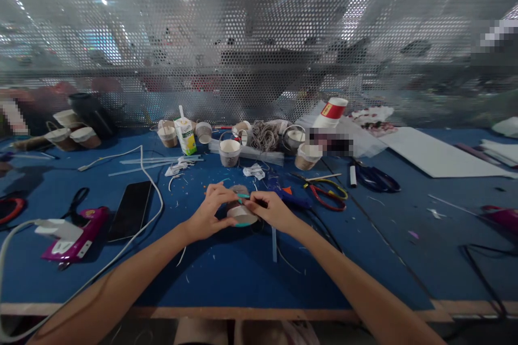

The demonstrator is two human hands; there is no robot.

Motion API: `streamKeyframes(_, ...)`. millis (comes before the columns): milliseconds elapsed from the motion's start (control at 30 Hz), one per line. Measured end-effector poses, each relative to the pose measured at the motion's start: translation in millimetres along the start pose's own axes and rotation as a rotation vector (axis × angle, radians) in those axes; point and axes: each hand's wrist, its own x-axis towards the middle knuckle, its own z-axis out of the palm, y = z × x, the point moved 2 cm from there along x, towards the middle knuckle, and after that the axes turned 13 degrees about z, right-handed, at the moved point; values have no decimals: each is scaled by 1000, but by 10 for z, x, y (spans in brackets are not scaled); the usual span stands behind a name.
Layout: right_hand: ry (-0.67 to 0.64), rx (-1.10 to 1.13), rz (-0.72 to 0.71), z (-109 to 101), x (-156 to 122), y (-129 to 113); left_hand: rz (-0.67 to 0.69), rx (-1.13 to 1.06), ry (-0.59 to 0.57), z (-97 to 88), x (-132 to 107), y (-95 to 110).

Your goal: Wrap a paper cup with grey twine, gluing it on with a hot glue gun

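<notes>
- The step in hand looks like fixing a narrow teal strip (pixel 242 195) to a small round cup-like piece in beige and brown (pixel 243 215); that piece sits between the two hands, just above the blue tabletop (pixel 194 280).
- To do it well, I would steady the cup from its side with the left hand, since squeezing could dent a wall that seems thin.
- The strip is probably best laid a little at a time, each stretch pressed flat before going on, so that it follows the curve without puckering.
- Left hand (pixel 210 212): half open and curved, grasping the cup, with the thumb along the near side and the fingers over the far side.
- Right hand (pixel 275 210): fingers bent, thumb and fingertips drawn together at the cup's upper right edge, apparently pinching the teal strip; whether they press on the cup too, I cannot tell.
- Just right of the right hand lies a dark blue tool with an orange patch (pixel 297 200); the scissors with red and yellow handles (pixel 329 194) lie farther right. It would be wise to keep the right elbow and wrist clear of both.
- Nearer the person, below the right hand, lies a translucent flat strip (pixel 274 245).
</notes>
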Motion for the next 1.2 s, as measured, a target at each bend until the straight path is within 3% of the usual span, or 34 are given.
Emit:
streamKeyframes(667,4,-21,-15,8,-1,4,40,41,89,-8,1,9)
streamKeyframes(900,1,-17,-11,6,-3,4,-26,20,30,7,-29,-15)
streamKeyframes(1200,62,-56,-4,7,0,16,2,18,34,-16,14,21)
